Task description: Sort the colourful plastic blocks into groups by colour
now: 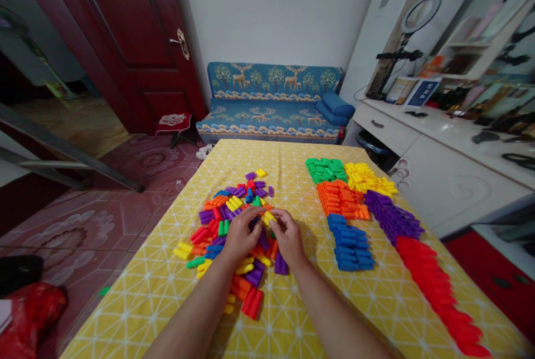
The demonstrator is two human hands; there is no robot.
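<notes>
Pinching yellow peg (268, 217) between left hand (239, 237) and right hand (288, 239), seemingly; risk of scattering mixed pile (228, 225) underneath by wrists.

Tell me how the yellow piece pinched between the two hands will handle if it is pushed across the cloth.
The yellow piece looks like hard moulded plastic, so probably stiff and light. Its rounded, tube-like shape suggests it may roll sideways. The left hand and right hand pinch it with fingertips alone, so likely no great grip is needed.

Home living room: sofa (271, 103), door (125, 35)
</notes>
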